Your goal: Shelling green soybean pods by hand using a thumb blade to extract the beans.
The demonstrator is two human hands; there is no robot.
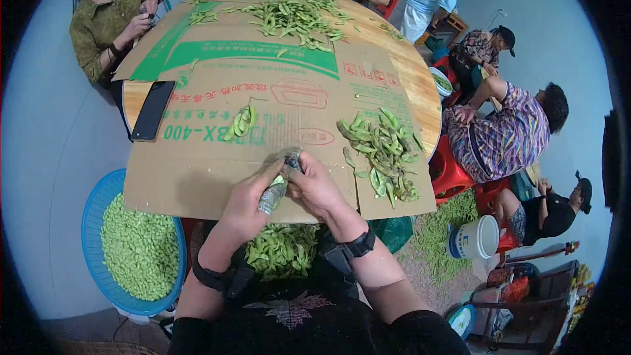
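Note:
My left hand (249,201) and my right hand (317,187) meet over the near edge of the cardboard (217,187), fingers closed together. Between them is a green bean pod (281,180), mostly covered by the fingers. Something greyish is wrapped around some of my fingers. A few pods (242,123) lie on the cardboard just beyond my hands. To the right rests a bigger heap of pods, some browned (382,151). Below my hands, a pile of green pods or hulls (282,250) fills the space at my lap.
A blue basket (88,233) of shelled green beans stands at lower left. On the table's left edge lies a dark phone (153,110). More pods (296,14) are heaped at the far side. Several people sit or stand around. A white bucket (474,236) stands among floor-scattered pods.

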